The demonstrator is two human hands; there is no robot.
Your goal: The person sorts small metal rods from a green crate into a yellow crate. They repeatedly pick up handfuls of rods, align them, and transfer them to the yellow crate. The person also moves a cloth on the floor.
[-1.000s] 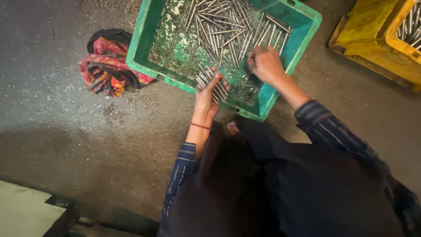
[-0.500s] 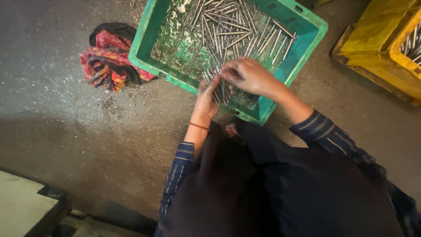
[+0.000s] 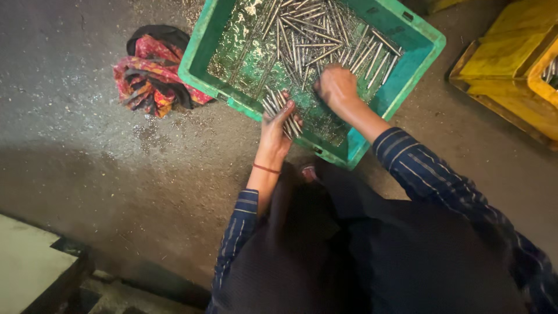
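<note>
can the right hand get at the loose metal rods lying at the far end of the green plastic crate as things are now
Probably yes. The right hand is already inside the open green plastic crate, down among the rods, and the loose metal rods at the far end lie uncovered ahead of it. The left hand grips its own bundle of metal rods off to the side.

L hand [image 3: 278, 125] fingers curled, closed round a bundle, palm away from cam, thin red band on wrist. R hand [image 3: 336, 87] further fwd, knuckles up, fingers bent down, grip unclear. Both forearms bare, striped blue sleeves pushed up to elbows. Arms reach fwd, R arm angled in from right.
</note>
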